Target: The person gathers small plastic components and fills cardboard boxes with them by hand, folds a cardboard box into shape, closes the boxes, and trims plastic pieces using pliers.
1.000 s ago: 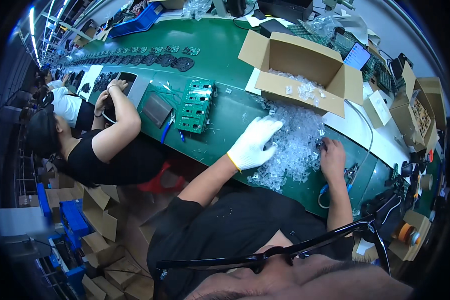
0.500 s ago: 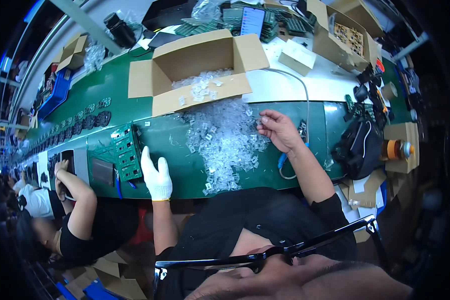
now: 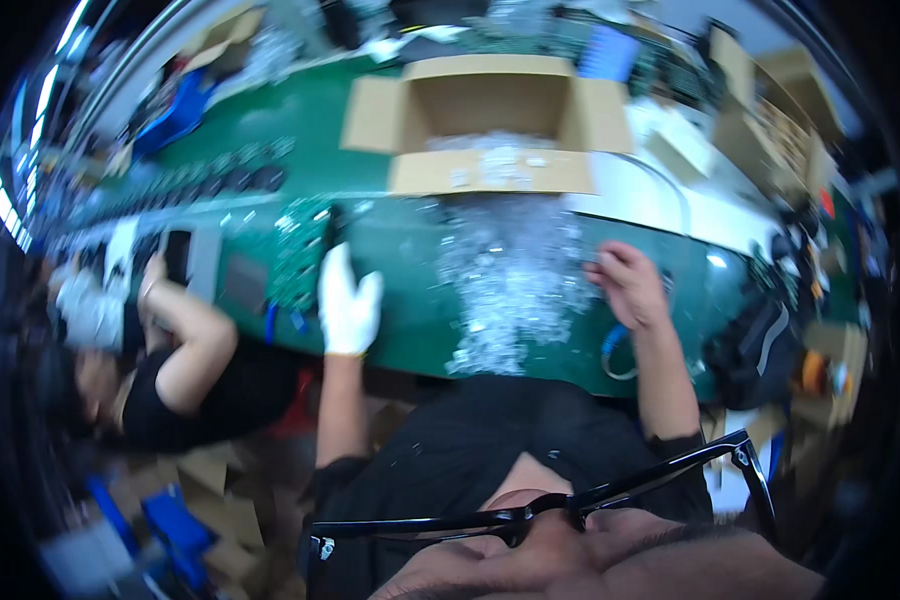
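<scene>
My left hand, in a white knitted glove, is open, its fingers stretched out and the thumb apart. It lies just right of a green circuit board panel; blur hides whether they touch. My bare right hand has its fingers curled into a pinch, and what they hold, if anything, is too small to make out. It hovers at the right edge of a pile of small clear plastic pieces. Behind the pile, an open cardboard box on its side has more clear pieces in its mouth.
A blue cable loops below my right hand. A black bag lies at the right, and another carton stands behind it. Left of me, a co-worker's arm reaches onto the bench, near rows of dark parts.
The whole view has swung, so the bench appears farther right and the picture is blurred. Both hands keep nearly the same places beside the panel and the pile.
</scene>
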Motion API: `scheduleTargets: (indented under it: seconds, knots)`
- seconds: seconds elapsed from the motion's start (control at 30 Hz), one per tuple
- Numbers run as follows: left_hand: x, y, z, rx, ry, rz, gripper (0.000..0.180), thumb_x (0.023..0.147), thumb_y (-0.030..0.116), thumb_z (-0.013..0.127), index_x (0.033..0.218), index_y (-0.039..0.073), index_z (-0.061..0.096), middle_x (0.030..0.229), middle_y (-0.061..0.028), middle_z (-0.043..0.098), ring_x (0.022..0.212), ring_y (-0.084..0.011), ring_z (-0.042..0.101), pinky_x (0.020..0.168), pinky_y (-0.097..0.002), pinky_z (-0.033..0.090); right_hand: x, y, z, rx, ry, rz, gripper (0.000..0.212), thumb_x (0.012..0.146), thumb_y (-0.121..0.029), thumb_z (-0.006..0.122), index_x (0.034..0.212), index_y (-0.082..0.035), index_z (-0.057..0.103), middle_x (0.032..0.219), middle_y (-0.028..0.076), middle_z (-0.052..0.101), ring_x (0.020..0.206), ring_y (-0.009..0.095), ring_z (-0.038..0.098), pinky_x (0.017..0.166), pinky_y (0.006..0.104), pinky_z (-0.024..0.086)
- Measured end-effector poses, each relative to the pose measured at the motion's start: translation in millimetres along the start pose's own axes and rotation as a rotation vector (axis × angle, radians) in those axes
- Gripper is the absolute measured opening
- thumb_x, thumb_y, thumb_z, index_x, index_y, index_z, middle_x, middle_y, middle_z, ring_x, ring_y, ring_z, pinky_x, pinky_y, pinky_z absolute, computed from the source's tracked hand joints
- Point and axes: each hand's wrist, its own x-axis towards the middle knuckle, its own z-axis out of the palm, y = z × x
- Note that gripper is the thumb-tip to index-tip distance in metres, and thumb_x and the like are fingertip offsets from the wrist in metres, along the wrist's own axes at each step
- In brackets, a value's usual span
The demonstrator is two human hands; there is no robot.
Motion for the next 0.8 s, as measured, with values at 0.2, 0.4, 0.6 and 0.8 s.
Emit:
scheduleTargets:
  seconds: [0.2, 0.4, 0.6, 0.8]
  knots:
    - [-8.6, 36.6, 11.3, 0.148, -0.181, 0.176, 0.089, 0.099, 0.042, 0.073, 0.166, -0.005, 0.039, 0.171, -0.0308, 0.04, 0.162, -0.0468, 0.033, 0.135, -0.0546, 0.02, -0.9, 3.3, -15.9, -0.152, 0.079, -0.101, 0.013, 0.102, -0.003, 0.076, 0.115, 0.0, 0.074, 0.099, 0.007, 0.075, 0.089, 0.018, 0.075, 0.082, 0.0309, 0.062]
    - [11.1, 38.0, 6.8, 0.102, -0.144, 0.191, 0.091, 0.099, 0.046, 0.072, 0.166, -0.006, 0.038, 0.171, -0.0313, 0.038, 0.163, -0.047, 0.03, 0.135, -0.0552, 0.018, -1.9, 3.2, -11.8, -0.109, 0.014, -0.057, 0.012, 0.099, 0.0, 0.078, 0.111, -0.002, 0.075, 0.098, 0.007, 0.075, 0.088, 0.018, 0.076, 0.08, 0.0303, 0.063]
    - [77.2, 39.0, 3.8, 0.254, -0.136, 0.189, 0.086, 0.1, 0.05, 0.069, 0.159, -0.008, 0.047, 0.167, -0.0303, 0.044, 0.158, -0.0477, 0.037, 0.133, -0.0551, 0.024, -9.3, 9.5, 3.1, -0.013, -0.018, -0.028, 0.013, 0.099, 0.001, 0.078, 0.111, -0.001, 0.075, 0.099, 0.008, 0.077, 0.091, 0.02, 0.078, 0.082, 0.0319, 0.067]
    - [77.4, 51.1, 9.7, 0.266, -0.205, 0.118, 0.079, 0.099, 0.048, 0.07, 0.151, -0.01, 0.055, 0.163, -0.0312, 0.047, 0.151, -0.0471, 0.044, 0.131, -0.0551, 0.028, -16.9, 12.1, 2.2, 0.007, -0.051, 0.008, 0.014, 0.1, 0.004, 0.076, 0.113, 0.002, 0.075, 0.103, 0.01, 0.077, 0.094, 0.022, 0.079, 0.086, 0.0346, 0.068]
